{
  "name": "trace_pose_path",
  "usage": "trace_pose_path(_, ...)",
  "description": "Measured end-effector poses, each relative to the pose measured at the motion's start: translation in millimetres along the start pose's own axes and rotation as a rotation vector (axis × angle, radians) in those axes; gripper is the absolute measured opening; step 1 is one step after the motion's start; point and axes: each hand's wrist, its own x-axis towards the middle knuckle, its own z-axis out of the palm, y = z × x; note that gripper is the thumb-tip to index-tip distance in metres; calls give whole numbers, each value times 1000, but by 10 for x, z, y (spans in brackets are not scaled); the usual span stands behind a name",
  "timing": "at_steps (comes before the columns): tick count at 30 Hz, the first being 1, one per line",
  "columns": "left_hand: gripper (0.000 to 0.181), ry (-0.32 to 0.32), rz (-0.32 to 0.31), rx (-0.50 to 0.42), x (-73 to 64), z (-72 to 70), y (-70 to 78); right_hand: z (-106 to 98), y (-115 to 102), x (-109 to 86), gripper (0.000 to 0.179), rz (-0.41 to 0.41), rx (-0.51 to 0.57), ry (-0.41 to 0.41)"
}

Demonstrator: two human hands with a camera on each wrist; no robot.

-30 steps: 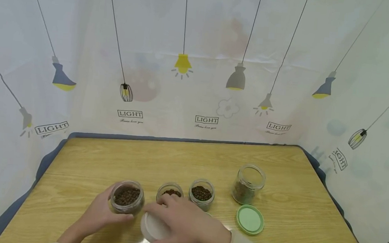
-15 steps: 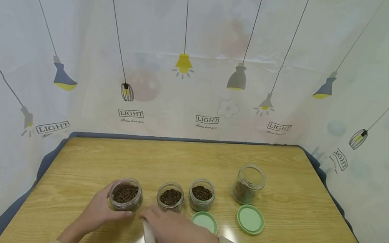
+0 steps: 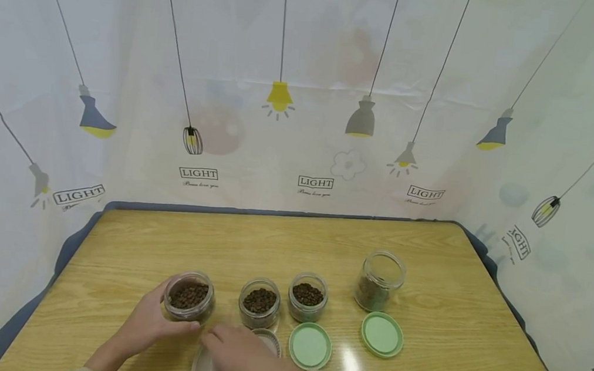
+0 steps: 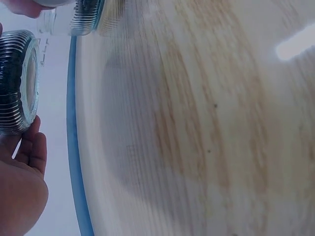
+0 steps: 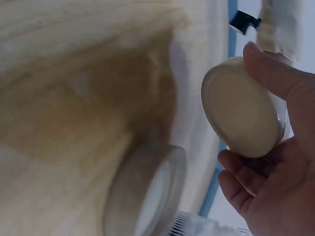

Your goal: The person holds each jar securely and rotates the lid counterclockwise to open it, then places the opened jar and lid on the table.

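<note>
My left hand (image 3: 149, 320) grips a clear glass jar (image 4: 12, 81) of dark brown coffee beans (image 3: 189, 295). In the left wrist view this jar is raised off the table, its base showing. Lower and to its right, my right hand (image 3: 247, 355) holds a round pale lid (image 5: 241, 108) by the edge, thumb on one side and fingers on the other. Beside that hand a second pale lid (image 3: 270, 342) lies on the table, partly hidden by the hand in the head view.
Two open jars of beans, one in the middle (image 3: 259, 302) and one beside it (image 3: 308, 295), stand on the wooden table (image 3: 165, 239). A taller jar (image 3: 380, 281), part filled, is farther right. Two green lids, a near one (image 3: 310, 346) and a right one (image 3: 382, 334), lie in front.
My right hand has moved left and toward me with the lid, turning it over on the way. The near green lid and second pale lid have come into sight. The left-hand jar has shifted slightly left.
</note>
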Motion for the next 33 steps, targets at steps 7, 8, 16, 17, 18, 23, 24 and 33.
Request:
trace_pose_path(7,80,-5,-14,0,4,-4,-11,104,15,37,80,45,-77,-23)
trace_pose_path(8,80,-6,-17,-1,5,-3,-12,108,13,44,82,57,-90,-37)
trace_pose_path(16,80,-12,-18,-7,3,7,-28,199,14,85,80,104,-132,-158)
trace_pose_path(17,80,-11,-16,-6,2,9,-30,214,13,89,80,104,-139,-158)
trace_pose_path(18,80,-8,-14,-4,1,12,-30,230,9,90,78,103,-149,-150)
trace_pose_path(23,82,2,-9,4,-3,26,-24,275,-11,79,72,86,-235,-83)
trace_pose_path(24,82,3,-9,5,-3,29,-22,278,-15,76,71,83,-249,-70)
trace_pose_path(33,81,5,-9,5,-4,47,-21,287,8,80,75,66,-279,-33)
